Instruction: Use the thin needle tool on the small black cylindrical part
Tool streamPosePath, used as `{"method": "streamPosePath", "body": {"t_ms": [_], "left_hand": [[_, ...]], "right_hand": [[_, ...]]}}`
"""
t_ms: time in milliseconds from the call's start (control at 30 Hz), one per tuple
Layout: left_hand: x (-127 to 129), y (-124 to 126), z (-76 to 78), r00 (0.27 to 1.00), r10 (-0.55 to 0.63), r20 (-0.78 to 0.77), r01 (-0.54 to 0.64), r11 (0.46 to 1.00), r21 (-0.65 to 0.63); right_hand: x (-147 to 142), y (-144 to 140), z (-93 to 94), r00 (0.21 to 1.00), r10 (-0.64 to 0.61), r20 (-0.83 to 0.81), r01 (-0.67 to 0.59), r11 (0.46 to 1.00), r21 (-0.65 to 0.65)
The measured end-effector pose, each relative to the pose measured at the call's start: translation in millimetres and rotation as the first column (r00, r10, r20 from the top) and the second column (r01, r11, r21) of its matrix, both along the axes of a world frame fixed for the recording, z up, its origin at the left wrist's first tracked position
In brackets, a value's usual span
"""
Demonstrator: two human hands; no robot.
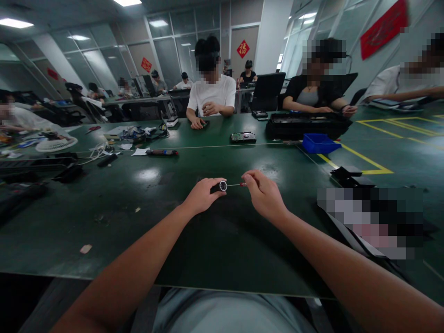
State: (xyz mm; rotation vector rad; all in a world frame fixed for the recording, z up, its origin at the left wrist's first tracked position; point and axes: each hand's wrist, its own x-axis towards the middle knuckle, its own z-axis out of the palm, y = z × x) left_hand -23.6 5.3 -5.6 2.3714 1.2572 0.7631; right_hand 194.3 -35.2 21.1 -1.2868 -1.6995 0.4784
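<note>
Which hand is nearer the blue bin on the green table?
Right. The right hand is below-left of the blue bin; the left hand sits farther left, holding a small ring.

Dark green table with yellow line markings at right. Small black cylinder with silver rim. Thin tool with red tip. Blue bin. Black case. White T-shirt opposite. Red wall hangings with gold characters.
</note>
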Motion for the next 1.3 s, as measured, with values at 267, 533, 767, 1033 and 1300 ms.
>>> {"method": "streamPosePath", "body": {"t_ms": [267,533,767,1033,1300], "left_hand": [[-1,3,2.5,0.999,0.039,0.012,-0.039,0.999,0.017],[-3,6,7.8,0.997,-0.067,-0.042,0.072,0.991,0.112],[-1,6,5.1,0.997,-0.022,-0.067,0.024,0.999,0.03],[1,1,7.5,0.997,0.014,-0.072,-0.014,1.0,0.0],[1,0,6.7,0.997,0.022,-0.067,-0.022,1.0,0.002]], "right_hand": [[-5,12,-14.7,0.86,0.057,-0.506,-0.108,0.992,-0.072],[-4,29,-22.6,0.488,-0.196,-0.851,-0.278,0.889,-0.364],[-2,27,-24.7,0.609,-0.127,-0.783,-0.11,0.964,-0.242],[-3,24,-27.0,0.795,0.01,-0.607,-0.1,0.988,-0.115],[-1,11,-14.2,0.939,0.009,-0.343,-0.027,0.999,-0.045]]}}
